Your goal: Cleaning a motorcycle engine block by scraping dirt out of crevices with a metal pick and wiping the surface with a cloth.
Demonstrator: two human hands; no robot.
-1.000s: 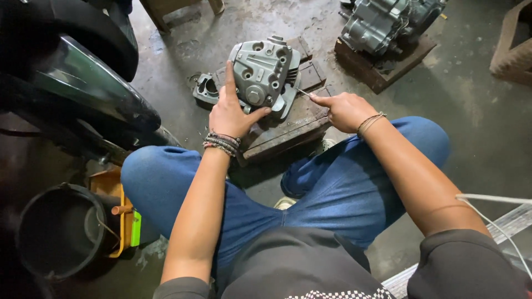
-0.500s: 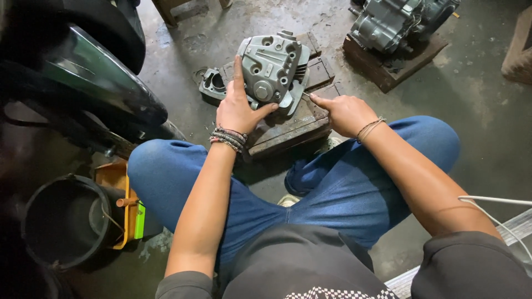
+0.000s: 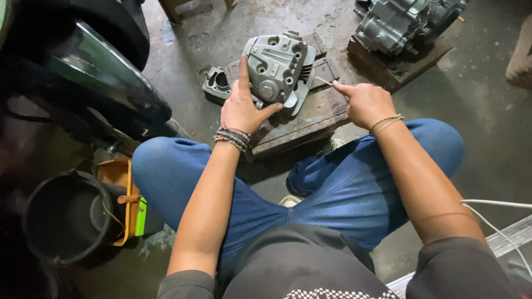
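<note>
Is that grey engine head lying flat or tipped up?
Tipped up: the left hand props the engine head on edge upon the wooden block.

Stained grey concrete floor [image 3: 476, 111]; wooden stool legs [image 3: 177, 8] at top; dim light at left.
</note>
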